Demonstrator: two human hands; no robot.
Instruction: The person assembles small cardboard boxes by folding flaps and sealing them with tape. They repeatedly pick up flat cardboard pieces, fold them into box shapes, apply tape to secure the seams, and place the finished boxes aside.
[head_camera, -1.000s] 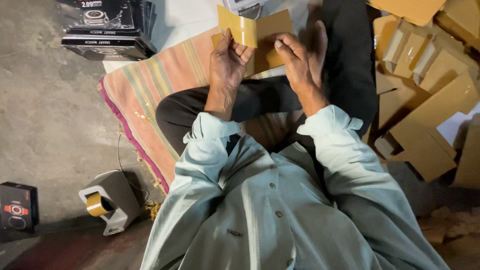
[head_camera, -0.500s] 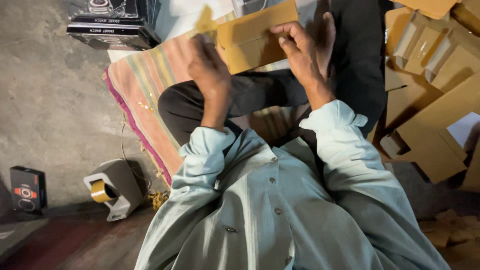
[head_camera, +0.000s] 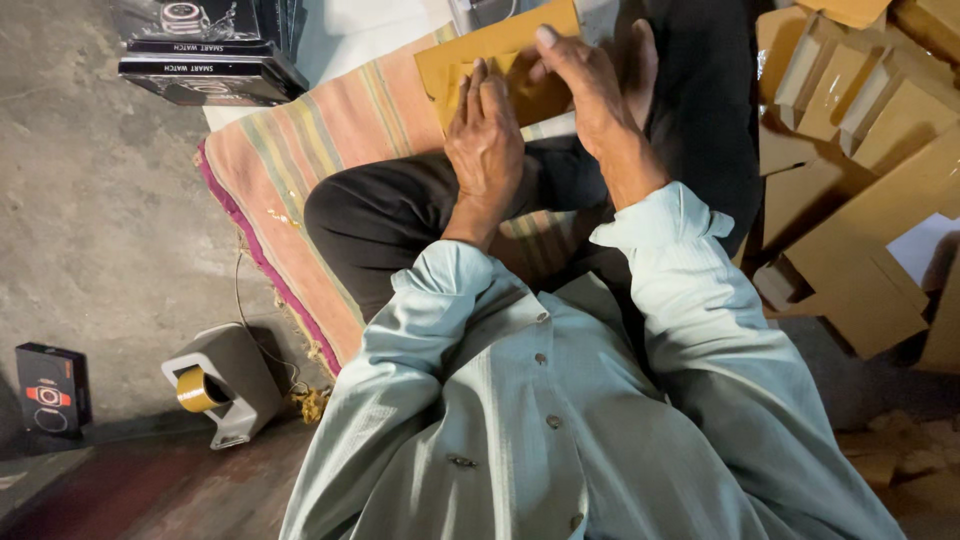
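Note:
I sit cross-legged on a striped mat (head_camera: 300, 170). Both hands work a flat piece of brown cardboard (head_camera: 470, 50) held above my legs. My left hand (head_camera: 487, 140) presses flat on its lower left part, fingers together over a folded flap. My right hand (head_camera: 590, 80) grips the cardboard's right side, with its fingertips at the top edge. The middle of the sheet is hidden behind the hands.
A heap of folded brown cardboard boxes (head_camera: 860, 150) lies at my right. Black product boxes (head_camera: 205, 60) are stacked at the top left. A tape dispenser (head_camera: 215, 385) and a small black box (head_camera: 50, 385) stand on the concrete floor at the left.
The cardboard has been brought lower and nearer. My left hand has moved right from the sheet's left edge onto its face; my right hand holds the right side as before.

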